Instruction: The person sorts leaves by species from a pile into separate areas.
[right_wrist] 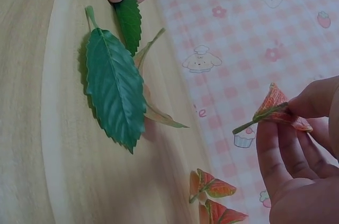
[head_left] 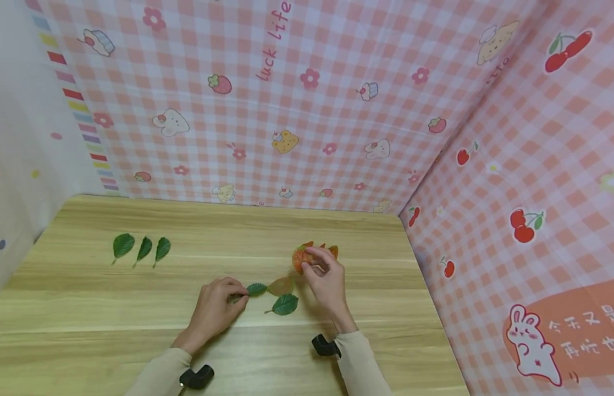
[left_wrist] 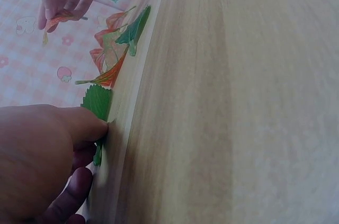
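Note:
My left hand (head_left: pixel 217 305) pinches the stem end of a small green leaf (head_left: pixel 257 289) low at the wood tabletop. In the right wrist view, my right hand (right_wrist: pixel 312 144) holds a red-orange leaf (right_wrist: pixel 273 105) between thumb and fingers, its stem sticking out. The head view has this hand raised over the right part of the table. A pale orange-brown leaf (head_left: pixel 280 285) lies beside the pinched green one. Just in front of it rests a larger serrated green leaf (head_left: pixel 285 304). More red-orange leaves (right_wrist: pixel 220 187) lie behind my right hand, partly hidden by it in the head view.
Three green leaves lie in a row at the back left: a wider one (head_left: pixel 123 245), a middle one (head_left: pixel 144 248) and a right one (head_left: pixel 162 248). Pink checked cloth (head_left: pixel 287 110) hangs behind the wooden table (head_left: pixel 89 330) and on its right side.

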Tool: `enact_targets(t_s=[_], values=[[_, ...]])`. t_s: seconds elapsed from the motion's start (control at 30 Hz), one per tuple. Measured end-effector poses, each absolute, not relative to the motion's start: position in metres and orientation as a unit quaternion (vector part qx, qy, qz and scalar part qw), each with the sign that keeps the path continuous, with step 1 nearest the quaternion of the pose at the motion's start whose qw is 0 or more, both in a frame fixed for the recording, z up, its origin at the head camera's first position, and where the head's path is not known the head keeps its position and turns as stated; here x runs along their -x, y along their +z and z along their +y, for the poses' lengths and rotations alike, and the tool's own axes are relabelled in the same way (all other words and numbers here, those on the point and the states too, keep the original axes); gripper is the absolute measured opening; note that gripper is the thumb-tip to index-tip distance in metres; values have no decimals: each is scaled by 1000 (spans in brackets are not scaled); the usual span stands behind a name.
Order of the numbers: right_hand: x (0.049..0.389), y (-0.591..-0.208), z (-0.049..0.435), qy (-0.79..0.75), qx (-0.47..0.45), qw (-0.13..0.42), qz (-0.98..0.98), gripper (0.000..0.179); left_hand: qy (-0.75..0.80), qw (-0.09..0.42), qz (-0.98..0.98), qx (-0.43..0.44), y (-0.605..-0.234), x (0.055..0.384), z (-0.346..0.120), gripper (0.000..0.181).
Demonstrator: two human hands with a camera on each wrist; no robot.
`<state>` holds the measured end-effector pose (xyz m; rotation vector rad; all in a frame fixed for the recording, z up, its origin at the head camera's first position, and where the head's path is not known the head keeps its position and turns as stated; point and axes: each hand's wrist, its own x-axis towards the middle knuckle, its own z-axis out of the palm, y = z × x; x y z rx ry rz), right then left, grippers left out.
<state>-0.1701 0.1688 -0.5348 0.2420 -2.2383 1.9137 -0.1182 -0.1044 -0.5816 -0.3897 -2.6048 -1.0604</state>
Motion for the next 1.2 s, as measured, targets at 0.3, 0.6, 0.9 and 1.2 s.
enact_targets(t_s=[0.3, 0.6, 0.9, 1.2], values=[[169, -533, 179, 643, -64, 108, -755, 34, -367, 157, -906, 140, -583, 118, -104, 11], [168, -532, 193, 640, -52, 126, -756, 31, -365, 158, -906, 142, -583, 118, -104, 11], [170, -532, 205, 649, -37, 143, -746, 31, -366, 157, -906, 139, -584, 118, -105, 11], [172, -528, 222, 653, -7, 162, -740, 33, -369, 159, -905, 139, -584, 118, -105, 11]])
